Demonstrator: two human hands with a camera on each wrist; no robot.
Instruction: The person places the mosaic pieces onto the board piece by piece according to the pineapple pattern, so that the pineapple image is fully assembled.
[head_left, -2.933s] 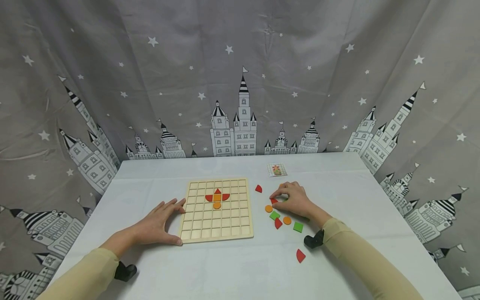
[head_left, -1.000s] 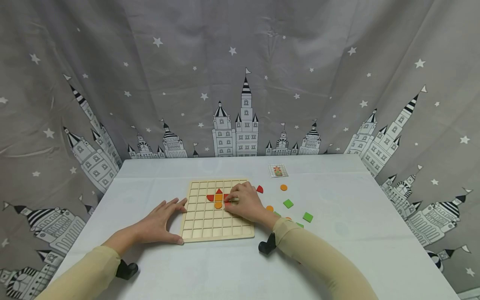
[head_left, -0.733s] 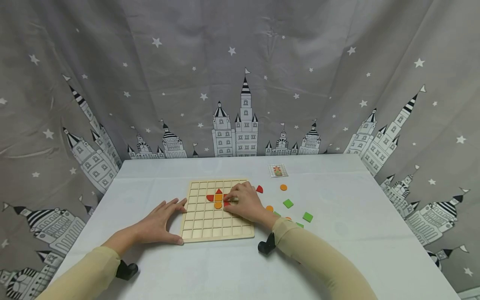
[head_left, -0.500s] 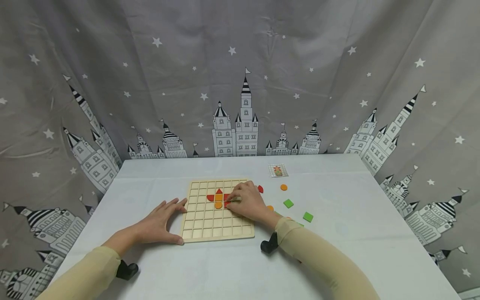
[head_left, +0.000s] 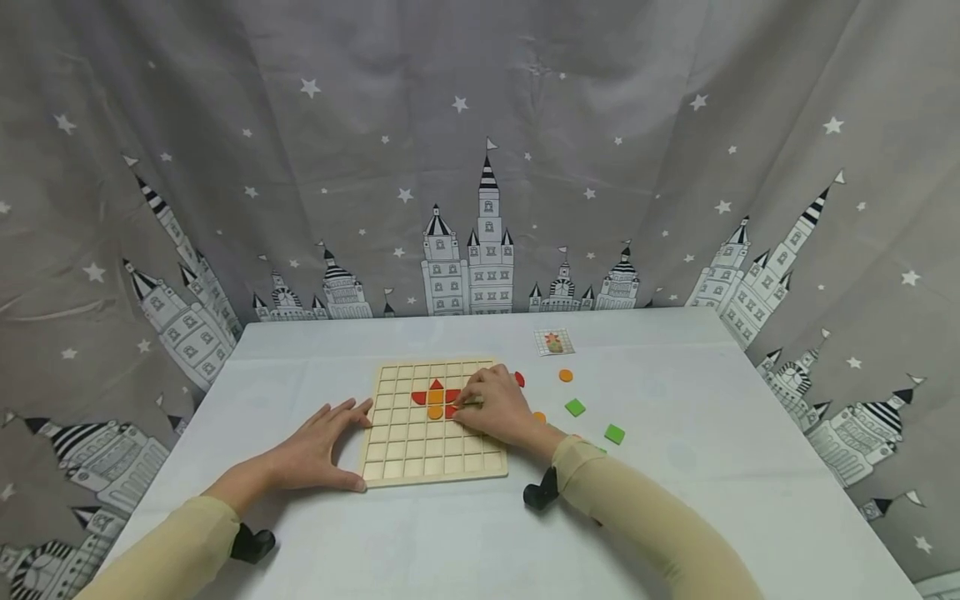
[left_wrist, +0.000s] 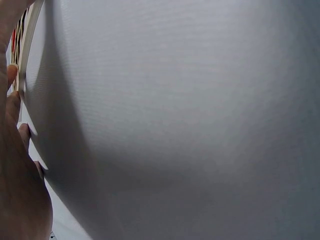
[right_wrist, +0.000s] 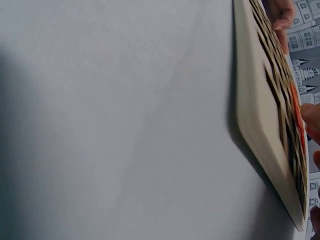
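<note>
A pale wooden grid board (head_left: 416, 450) lies on the white table. My left hand (head_left: 315, 446) is spread at its left side, with the thumb at the near corner and fingertips on the edge. On the board are a red triangle (head_left: 437, 385), an orange square (head_left: 435, 397), an orange disc (head_left: 435, 412) and red pieces (head_left: 419, 398) to either side. My right hand (head_left: 498, 408) reaches over the board's right half, its thumb and index finger pinching a red quarter-circle piece (head_left: 450, 412) beside the disc. The hand covers part of this piece and several cells.
Right of the board lie another red piece (head_left: 519, 379), orange discs (head_left: 566, 376) and green squares (head_left: 575, 407), some partly hidden by the right forearm. A small picture card (head_left: 554, 342) rests at the back. A grey castle-print curtain (head_left: 360, 150) hangs behind.
My right hand has carried the red quarter-circle from the loose pieces to the board, beside the orange disc. Over the last second it has shifted slightly rightward, showing more red. Left hand still.
</note>
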